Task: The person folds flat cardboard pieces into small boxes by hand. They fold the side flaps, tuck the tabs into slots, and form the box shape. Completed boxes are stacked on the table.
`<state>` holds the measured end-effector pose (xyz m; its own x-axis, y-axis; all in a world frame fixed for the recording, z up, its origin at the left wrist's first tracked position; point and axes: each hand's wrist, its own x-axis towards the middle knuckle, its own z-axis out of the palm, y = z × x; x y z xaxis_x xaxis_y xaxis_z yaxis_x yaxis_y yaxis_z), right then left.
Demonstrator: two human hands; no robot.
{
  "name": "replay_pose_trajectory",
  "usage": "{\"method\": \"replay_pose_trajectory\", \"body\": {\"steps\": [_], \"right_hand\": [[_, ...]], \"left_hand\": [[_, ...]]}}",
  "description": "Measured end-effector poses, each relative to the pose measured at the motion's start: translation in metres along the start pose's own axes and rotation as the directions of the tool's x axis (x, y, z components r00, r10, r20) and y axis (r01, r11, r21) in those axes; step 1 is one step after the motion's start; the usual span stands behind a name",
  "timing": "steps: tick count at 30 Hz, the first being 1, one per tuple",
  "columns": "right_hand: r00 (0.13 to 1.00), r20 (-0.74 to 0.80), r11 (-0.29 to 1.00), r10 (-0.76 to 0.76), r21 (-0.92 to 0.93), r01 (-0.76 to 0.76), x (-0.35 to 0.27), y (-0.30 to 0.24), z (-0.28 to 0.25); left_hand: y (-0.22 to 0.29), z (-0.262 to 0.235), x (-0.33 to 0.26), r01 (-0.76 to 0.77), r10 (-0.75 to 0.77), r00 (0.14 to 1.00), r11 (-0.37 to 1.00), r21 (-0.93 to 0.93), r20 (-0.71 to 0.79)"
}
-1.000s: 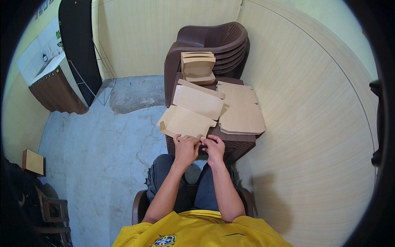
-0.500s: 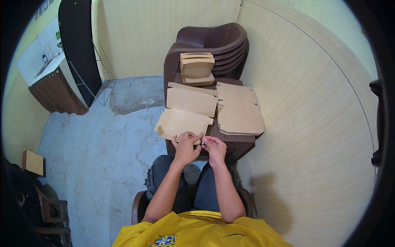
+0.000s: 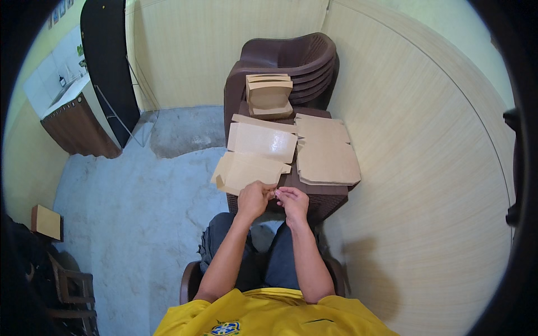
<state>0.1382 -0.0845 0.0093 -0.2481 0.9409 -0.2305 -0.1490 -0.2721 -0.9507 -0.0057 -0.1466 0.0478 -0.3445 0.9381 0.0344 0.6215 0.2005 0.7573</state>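
A partly folded brown cardboard box lies on the dark brown woven-pattern table, its lid panel laid back on the far side. At the box's near right corner, my left hand is closed with its fingers curled over the near edge. My right hand pinches at the same corner, its fingertips meeting those of the left. The cardboard between the fingertips is mostly hidden by the hands. The left side flap of the box stands up at a slant.
Flat cardboard blanks lie stacked to the right on the table. Several folded boxes stand at its far end, before stacked brown plastic chairs. A wood-grain wall runs close along the right. At left is a curtained sink counter.
My left fingers have curled in from a spread pose and pulled toward the right hand at the corner. The lid panel has tilted slightly and now catches the light.
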Motion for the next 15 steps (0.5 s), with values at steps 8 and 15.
{"method": "replay_pose_trajectory", "body": {"steps": [8,15], "right_hand": [[0.984,0.000,0.976,-0.178,-0.130,0.176,-0.006,-0.001,0.001],[0.955,-0.068,0.929,-0.290,-0.261,0.263,0.007,0.011,0.002]], "left_hand": [[0.006,0.007,0.000,0.062,-0.059,0.991,0.998,0.025,-0.120],[0.002,0.007,-0.008,-0.037,0.037,0.999,0.998,-0.047,-0.010]]}}
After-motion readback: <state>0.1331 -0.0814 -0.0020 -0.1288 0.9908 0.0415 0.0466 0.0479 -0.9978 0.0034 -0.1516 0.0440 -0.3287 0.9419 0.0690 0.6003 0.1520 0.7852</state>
